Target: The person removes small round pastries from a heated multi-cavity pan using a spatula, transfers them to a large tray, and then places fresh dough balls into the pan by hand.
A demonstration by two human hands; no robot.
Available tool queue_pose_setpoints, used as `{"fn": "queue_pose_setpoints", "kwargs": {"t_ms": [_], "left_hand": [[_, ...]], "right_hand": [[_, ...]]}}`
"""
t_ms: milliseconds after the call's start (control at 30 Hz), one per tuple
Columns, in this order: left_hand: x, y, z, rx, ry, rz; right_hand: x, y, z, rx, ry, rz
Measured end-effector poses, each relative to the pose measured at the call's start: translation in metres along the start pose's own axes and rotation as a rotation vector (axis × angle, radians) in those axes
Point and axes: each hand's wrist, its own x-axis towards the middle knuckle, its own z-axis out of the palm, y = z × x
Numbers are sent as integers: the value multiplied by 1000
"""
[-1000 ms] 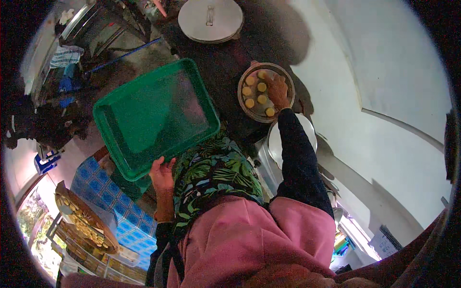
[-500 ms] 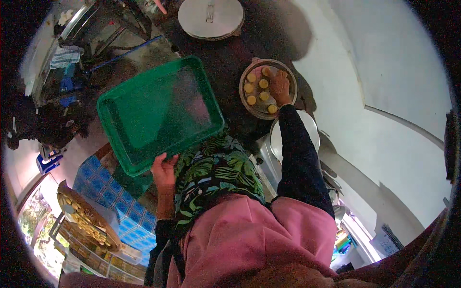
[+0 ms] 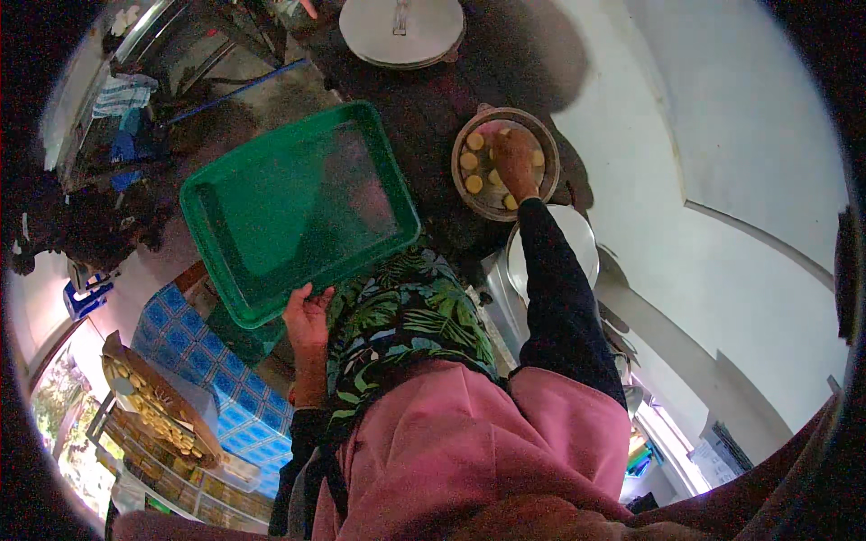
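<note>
A large green plastic tray point(image 3: 280, 216) lies in front of me to the left, with nothing in it. At its near rim my left hand point(image 3: 308, 317) is closed, fingers curled against the edge. My right hand point(image 3: 515, 162) reaches down into a round metal pan point(image 3: 460, 185) at the right. Several small round yellow pieces point(image 3: 474, 184) lie spaced out on the pan's bottom. The right fingertips point down among them and are hidden by the back of the hand, so whether they pinch a piece does not show.
A lidded round pot point(image 3: 397, 36) stands beyond the tray. Beside my right forearm is a pale round lid or basin point(image 3: 577, 252). A white wall point(image 3: 731, 207) runs along the right. Lower left are a blue-checked cloth point(image 3: 207, 352) and a round woven tray of yellowish pieces point(image 3: 162, 410).
My right hand has shifted from the pan's right side toward its middle, uncovering a yellow piece at the right. My left hand stays at the green tray's rim.
</note>
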Motion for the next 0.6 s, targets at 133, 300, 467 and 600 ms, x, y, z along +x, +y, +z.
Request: {"fn": "queue_pose_setpoints", "kwargs": {"t_ms": [133,300,467,600], "left_hand": [[-4,0,4,17,-19,60],[2,1,-1,21,-13,39],[8,-1,-22,7,29,40],[6,2,-3,-6,-30,13]], "right_hand": [[21,-24,4,123,-162,91],[20,-7,7,42,-66,-40],[33,-41,-14,214,-153,322],[-6,-4,2,386,7,201]]}}
